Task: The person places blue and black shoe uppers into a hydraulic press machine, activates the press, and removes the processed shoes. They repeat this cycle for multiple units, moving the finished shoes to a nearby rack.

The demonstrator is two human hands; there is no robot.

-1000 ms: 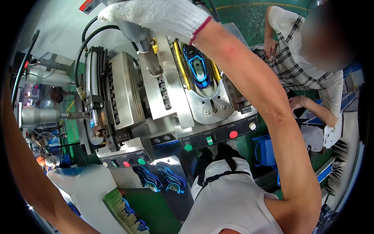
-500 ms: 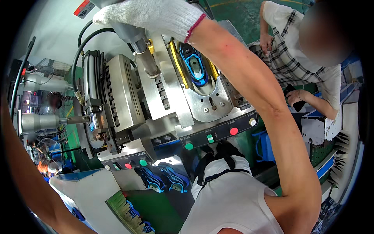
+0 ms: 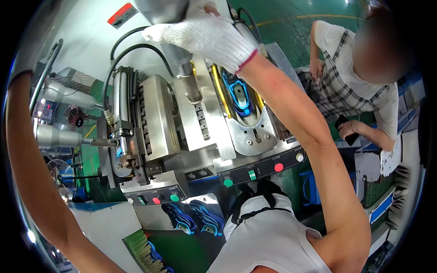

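Your right hand [image 3: 205, 42], in a white knitted glove with a magenta cuff, has its thumb spread well out to the left. Its fingers run up over a smooth grey metal cylinder [image 3: 166, 10]; whether they grip it, you cannot tell from here. Just right of and below that glove is your landmark, the black shoe with bright blue edging [image 3: 240, 93], seated between yellow strips [image 3: 219, 88]. Your left hand [image 3: 31, 50] is far left of the shoe, in the dim rim, so its grip and anything in it cannot be told. Left of the shoe stands a polished steel rod [image 3: 192, 86]; on its near side lies a curved silver metal plate [image 3: 250, 139], then a black control panel [image 3: 261, 168] with coloured buttons. Nearer you and left of the shoe, two blue-and-black shoes [image 3: 208, 218] lie side by side. Right of it, a co-worker in a white top [image 3: 387, 109] holds a flat dark object [image 3: 347, 129]
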